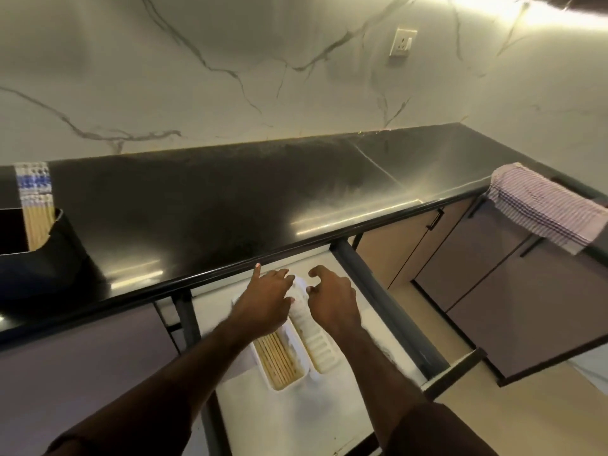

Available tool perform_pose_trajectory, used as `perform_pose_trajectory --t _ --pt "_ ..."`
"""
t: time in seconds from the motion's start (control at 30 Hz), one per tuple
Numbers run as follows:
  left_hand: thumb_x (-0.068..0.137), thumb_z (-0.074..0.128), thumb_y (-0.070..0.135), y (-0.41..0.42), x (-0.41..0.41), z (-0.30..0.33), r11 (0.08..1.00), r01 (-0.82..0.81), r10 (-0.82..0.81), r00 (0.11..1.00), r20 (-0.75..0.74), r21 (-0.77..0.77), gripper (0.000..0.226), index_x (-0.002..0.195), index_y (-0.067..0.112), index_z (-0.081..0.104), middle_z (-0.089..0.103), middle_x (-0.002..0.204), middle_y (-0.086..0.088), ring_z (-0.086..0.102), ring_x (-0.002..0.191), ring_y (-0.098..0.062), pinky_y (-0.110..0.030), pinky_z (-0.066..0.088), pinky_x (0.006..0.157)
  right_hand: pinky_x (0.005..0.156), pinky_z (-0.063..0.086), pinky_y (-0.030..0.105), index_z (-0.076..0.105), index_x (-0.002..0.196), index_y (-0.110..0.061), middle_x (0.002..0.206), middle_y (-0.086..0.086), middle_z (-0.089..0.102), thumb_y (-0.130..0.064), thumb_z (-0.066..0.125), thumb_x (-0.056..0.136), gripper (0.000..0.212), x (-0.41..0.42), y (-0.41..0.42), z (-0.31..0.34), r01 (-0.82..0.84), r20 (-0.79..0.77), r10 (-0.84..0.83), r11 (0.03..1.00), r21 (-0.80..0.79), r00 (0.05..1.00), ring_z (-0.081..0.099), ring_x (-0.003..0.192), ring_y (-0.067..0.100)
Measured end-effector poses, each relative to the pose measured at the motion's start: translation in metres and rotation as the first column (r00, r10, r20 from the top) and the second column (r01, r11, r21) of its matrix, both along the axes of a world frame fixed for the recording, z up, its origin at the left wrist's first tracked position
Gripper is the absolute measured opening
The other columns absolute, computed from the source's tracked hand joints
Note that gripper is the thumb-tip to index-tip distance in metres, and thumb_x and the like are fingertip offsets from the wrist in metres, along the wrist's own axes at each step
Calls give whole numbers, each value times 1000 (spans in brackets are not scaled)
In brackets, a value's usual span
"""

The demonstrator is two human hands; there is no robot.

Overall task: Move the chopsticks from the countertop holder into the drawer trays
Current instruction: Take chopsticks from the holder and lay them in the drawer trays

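the left hand (267,301) is hovering loosely spread over the far end of the left tray (279,360), forefinger pointing up, gripping nothing. the right hand (332,296) is curling half-bent, empty, over the right tray (317,350). beyond both hands the dark bench (230,199) is stretching wide; below them the drawer (296,413) is standing open. far left of the left hand, the black holder (62,245) is keeping more chopsticks (38,205). under the left wrist, chopsticks in the tray (276,357) are lying side by side.
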State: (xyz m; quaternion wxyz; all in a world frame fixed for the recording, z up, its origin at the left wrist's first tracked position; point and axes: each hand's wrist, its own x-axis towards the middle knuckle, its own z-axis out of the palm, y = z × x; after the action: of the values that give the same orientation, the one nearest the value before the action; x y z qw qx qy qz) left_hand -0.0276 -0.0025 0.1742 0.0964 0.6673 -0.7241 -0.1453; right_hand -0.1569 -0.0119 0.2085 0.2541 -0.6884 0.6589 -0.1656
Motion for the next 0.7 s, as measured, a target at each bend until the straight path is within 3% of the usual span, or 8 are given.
perform_pose_trajectory --t 0.17,0.4,0.53,0.7 --pt "99 49 32 56 27 41 992 -77 63 989 -136 -98 55 149 20 31 28 159 -2 23 147 -17 -46 -1 121 100 44 39 51 135 -23 133 5 60 -31 62 93 44 14 43 55 -104 -52 99 988 -114 994 52 123 25" --pt "98 52 28 137 72 78 944 -215 165 964 -208 -250 55 148 17 33 31 157 -4 27 145 -17 -41 5 120 92 48 34 55 131 -18 127 5 64 -27 59 95 37 45 114 102 -244 -27 246 934 -260 969 60 114 24" --pt "96 56 25 180 94 97 909 -279 216 951 -221 -310 55 146 13 38 37 154 -8 31 144 -20 -44 12 120 93 53 38 56 130 -19 123 4 67 -26 60 95 36 74 150 111 -303 -4 318 899 -316 948 63 110 23" --pt "95 58 24 225 136 114 877 -343 269 931 -248 -335 57 146 14 37 35 155 -9 30 144 -20 -43 9 119 90 55 43 57 127 -20 118 5 69 -25 60 94 33 116 183 121 -358 -5 384 856 -372 923 66 105 23"
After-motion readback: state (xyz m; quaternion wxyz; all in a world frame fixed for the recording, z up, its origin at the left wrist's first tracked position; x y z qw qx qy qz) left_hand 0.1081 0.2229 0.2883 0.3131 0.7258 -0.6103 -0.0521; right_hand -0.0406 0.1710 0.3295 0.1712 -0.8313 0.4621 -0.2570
